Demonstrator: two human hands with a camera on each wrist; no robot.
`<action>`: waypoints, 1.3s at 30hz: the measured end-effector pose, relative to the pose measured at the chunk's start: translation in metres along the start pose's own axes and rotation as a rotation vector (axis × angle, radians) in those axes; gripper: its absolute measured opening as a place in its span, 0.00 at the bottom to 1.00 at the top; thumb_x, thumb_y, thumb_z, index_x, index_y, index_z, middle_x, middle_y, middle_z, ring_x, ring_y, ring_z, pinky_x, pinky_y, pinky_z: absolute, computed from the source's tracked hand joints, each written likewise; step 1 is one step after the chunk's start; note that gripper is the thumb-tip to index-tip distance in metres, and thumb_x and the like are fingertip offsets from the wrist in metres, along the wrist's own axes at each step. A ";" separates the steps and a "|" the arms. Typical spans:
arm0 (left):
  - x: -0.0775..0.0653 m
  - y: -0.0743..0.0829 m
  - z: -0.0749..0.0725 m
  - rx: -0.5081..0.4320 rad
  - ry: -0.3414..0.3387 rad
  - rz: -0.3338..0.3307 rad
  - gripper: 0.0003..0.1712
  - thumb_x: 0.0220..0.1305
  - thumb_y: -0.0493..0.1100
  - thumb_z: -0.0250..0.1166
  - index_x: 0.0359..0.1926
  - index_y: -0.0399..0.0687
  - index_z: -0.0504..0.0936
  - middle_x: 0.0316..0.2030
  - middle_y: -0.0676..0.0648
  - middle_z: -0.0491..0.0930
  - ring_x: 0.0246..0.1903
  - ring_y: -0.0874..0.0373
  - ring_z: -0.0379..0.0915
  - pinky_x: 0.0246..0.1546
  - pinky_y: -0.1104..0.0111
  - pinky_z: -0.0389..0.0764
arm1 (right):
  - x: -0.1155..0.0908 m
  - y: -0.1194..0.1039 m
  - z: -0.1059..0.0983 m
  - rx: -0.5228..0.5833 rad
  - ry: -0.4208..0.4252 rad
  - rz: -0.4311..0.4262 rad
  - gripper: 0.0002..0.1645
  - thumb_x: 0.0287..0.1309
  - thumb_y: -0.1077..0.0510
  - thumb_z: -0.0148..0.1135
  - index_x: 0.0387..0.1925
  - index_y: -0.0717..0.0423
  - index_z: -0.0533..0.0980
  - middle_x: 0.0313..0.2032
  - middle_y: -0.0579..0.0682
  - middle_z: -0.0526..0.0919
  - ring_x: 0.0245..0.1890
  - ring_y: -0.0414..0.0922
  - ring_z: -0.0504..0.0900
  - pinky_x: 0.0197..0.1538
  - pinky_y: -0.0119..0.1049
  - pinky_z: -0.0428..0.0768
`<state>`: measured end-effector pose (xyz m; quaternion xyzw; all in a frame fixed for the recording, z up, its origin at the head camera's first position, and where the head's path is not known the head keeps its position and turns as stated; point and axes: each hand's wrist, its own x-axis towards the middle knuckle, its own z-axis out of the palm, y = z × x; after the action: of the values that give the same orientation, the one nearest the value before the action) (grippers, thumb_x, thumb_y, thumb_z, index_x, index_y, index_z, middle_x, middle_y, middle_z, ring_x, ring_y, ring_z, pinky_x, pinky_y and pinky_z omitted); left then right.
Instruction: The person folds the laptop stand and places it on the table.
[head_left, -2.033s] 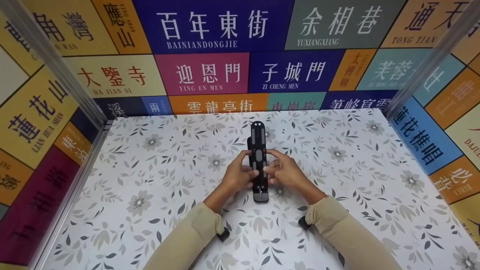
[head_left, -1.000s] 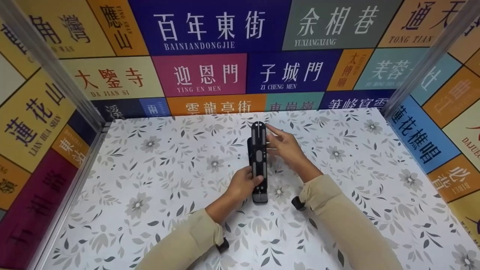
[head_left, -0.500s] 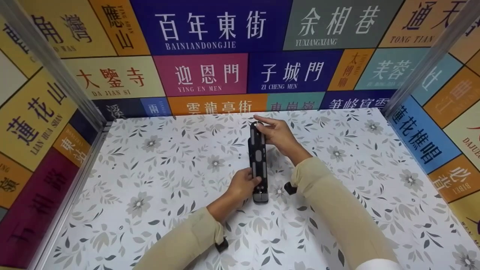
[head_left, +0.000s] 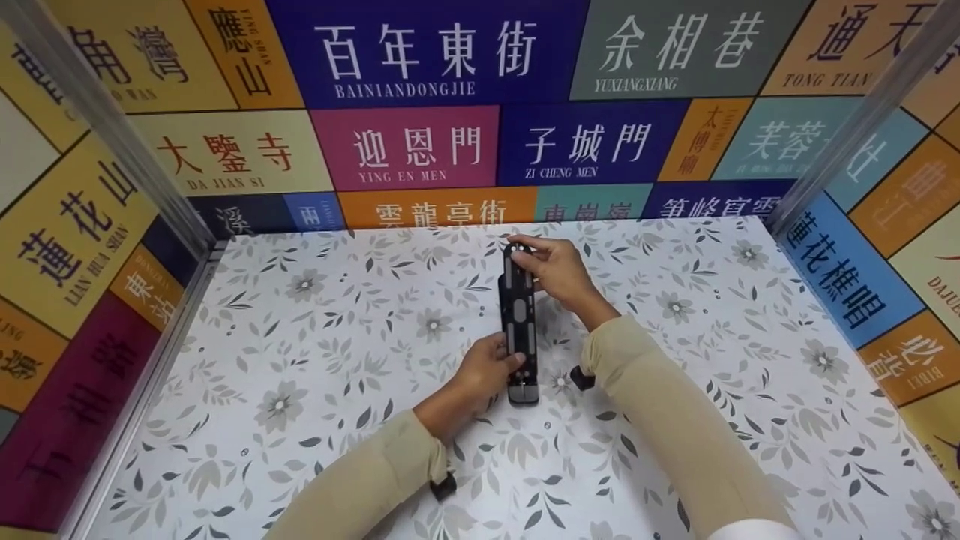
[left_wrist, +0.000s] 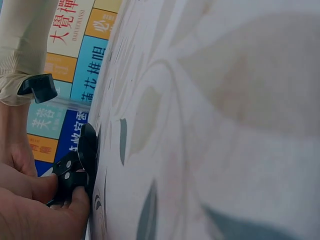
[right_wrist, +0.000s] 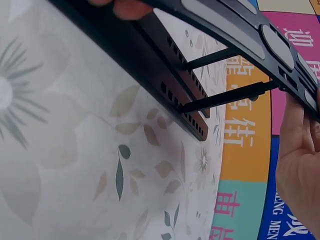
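A black folding laptop stand (head_left: pixel 519 309) with grey pads stands on the table, its long side pointing away from me. Its upper arm (left_wrist: pixel 67 175) rises over a notched base (right_wrist: pixel 165 82), and thin struts (right_wrist: pixel 230 96) link the two in the right wrist view. My left hand (head_left: pixel 480 367) grips the near end, thumb on top. At the raised far end, my right hand (head_left: pixel 564 274) pinches the tip between thumb and fingers. Part of the right hand (right_wrist: pixel 302 170) is cut off by the edge of the right wrist view.
A white table (head_left: pixel 300 360) with a grey leaf and flower print lies under the stand. Colourful panels with printed characters (head_left: pixel 405 146) wall in the back and both sides. A black wrist camera (head_left: pixel 444 486) hangs under the left sleeve, another (head_left: pixel 582 377) under the right.
My right hand has moved from beside the stand's middle up to its far tip and pinches it there. The left hand has slipped a little towards the near end. The stand has stayed put.
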<state>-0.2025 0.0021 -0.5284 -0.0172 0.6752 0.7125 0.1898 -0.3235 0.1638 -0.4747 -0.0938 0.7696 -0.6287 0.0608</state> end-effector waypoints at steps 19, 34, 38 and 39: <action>0.003 -0.002 -0.012 -0.058 -0.121 -0.030 0.21 0.71 0.31 0.59 0.64 0.40 0.77 0.50 0.38 0.87 0.47 0.53 0.86 0.52 0.62 0.85 | -0.007 -0.005 0.001 -0.174 0.102 -0.034 0.18 0.68 0.51 0.66 0.57 0.33 0.83 0.40 0.54 0.91 0.29 0.47 0.90 0.30 0.38 0.88; 0.005 0.003 -0.035 0.131 -0.199 0.002 0.13 0.68 0.31 0.62 0.52 0.37 0.82 0.40 0.41 0.89 0.37 0.58 0.84 0.44 0.66 0.84 | -0.021 -0.008 0.005 -0.257 0.228 -0.074 0.17 0.68 0.54 0.67 0.56 0.37 0.84 0.38 0.55 0.91 0.28 0.44 0.90 0.30 0.54 0.87; 0.007 0.004 -0.043 0.191 -0.241 0.024 0.13 0.68 0.30 0.62 0.53 0.36 0.82 0.41 0.41 0.89 0.37 0.59 0.84 0.45 0.68 0.84 | -0.027 -0.008 0.008 -0.278 0.262 -0.104 0.17 0.68 0.54 0.66 0.57 0.38 0.84 0.39 0.54 0.91 0.27 0.43 0.89 0.26 0.46 0.87; 0.007 0.005 -0.045 0.206 -0.256 0.031 0.14 0.69 0.30 0.62 0.54 0.37 0.82 0.42 0.41 0.89 0.38 0.59 0.84 0.46 0.68 0.83 | -0.029 -0.007 0.008 -0.286 0.269 -0.112 0.17 0.68 0.54 0.66 0.57 0.39 0.84 0.39 0.55 0.91 0.27 0.43 0.89 0.25 0.43 0.87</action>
<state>-0.2207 -0.0395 -0.5299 0.1034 0.7153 0.6386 0.2641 -0.2934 0.1608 -0.4700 -0.0590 0.8457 -0.5225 -0.0915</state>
